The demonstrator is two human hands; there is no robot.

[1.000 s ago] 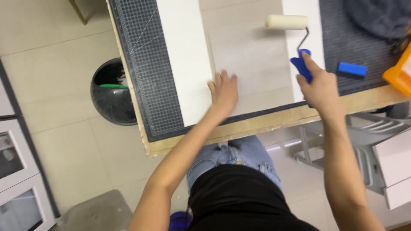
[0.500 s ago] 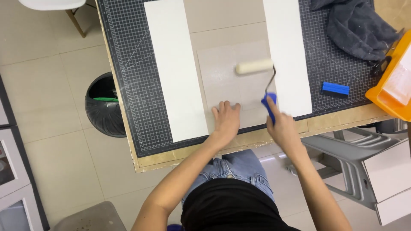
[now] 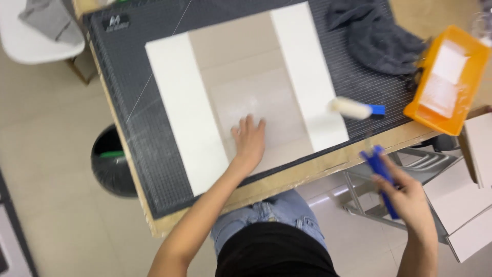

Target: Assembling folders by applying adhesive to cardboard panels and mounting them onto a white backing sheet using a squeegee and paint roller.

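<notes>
Head view: the left hand [image 3: 249,141] lies flat at frame centre, fingers spread, pressing the beige sheet [image 3: 246,87] between two white panels [image 3: 187,113] on the dark cutting mat [image 3: 128,77]. The right hand [image 3: 407,197], lower right off the table edge, grips the blue-handled paint roller [image 3: 353,109], its blurred white head over the right panel. An orange tray [image 3: 446,82] and grey cloth [image 3: 376,36] occupy the upper right; a black bin [image 3: 110,161] stands left.

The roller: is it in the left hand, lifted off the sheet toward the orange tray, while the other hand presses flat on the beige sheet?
Not quite. The head view shows the roller in the right hand; the left hand presses flat on the beige sheet. The rest holds: it is off the sheet, toward the orange tray.
</notes>
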